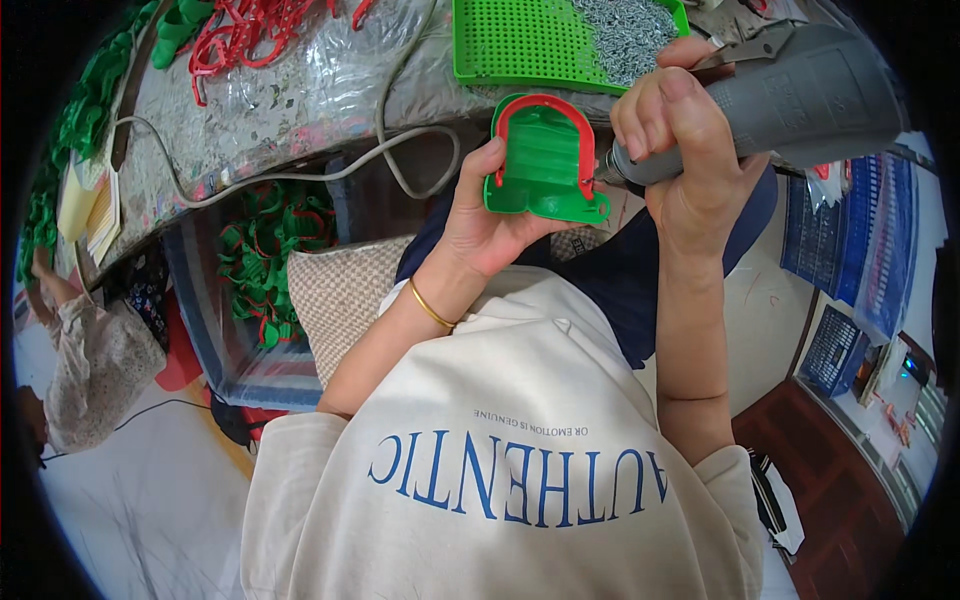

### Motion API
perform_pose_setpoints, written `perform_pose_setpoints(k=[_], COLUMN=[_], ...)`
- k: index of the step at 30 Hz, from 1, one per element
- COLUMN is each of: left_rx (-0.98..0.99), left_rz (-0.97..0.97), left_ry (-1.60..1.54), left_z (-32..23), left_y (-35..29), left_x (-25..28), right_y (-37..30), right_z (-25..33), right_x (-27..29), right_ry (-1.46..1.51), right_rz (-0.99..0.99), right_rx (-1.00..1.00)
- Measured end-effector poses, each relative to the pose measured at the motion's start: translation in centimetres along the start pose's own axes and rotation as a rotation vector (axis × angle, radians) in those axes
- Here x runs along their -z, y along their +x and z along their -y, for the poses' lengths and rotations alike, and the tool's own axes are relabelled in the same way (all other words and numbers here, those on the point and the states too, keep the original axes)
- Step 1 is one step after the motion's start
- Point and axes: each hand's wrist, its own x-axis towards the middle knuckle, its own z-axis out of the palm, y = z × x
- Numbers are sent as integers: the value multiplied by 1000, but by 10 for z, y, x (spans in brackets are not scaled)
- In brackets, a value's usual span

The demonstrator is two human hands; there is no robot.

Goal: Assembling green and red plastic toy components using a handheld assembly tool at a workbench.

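My left hand (478,222) is closed on a hollow green plastic part (545,160), thumb along its left edge and fingers beneath it. A red plastic arch (543,101) is fitted around the opening of that part. In my right hand (682,140) is a dark grey power screwdriver (805,95), lying almost level with its nose pointing left. Its tip sits at the lower right end of the red arch; whether it touches a screw there is too small to tell. A green perforated tray (520,45) lies just beyond, with a heap of small silver screws (625,40) in it.
Loose red plastic parts (255,35) and green parts (178,30) lie on the plastic-covered table (300,110). A grey cable (290,178) loops over its edge. Left of my lap, a bin (190,290) holds several green-and-red pieces. Another person (105,360) works at far left. Blue crates (845,235) stand right.
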Motion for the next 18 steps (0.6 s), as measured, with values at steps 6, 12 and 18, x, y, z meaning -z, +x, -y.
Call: perform_pose_setpoints(k=[6,12,18], left_rx=[6,0,-1], left_rz=[23,7,39], left_ry=[-8,-2,-30], left_z=[0,-1,-2], left_y=[-4,-3,-1], left_x=[-1,-1,-2], right_y=[-2,-3,-10], right_z=[2,0,2], right_x=[1,1,-6], right_ry=[30,11,-157], right_rz=[38,62,-7], right_rx=[14,39,36])
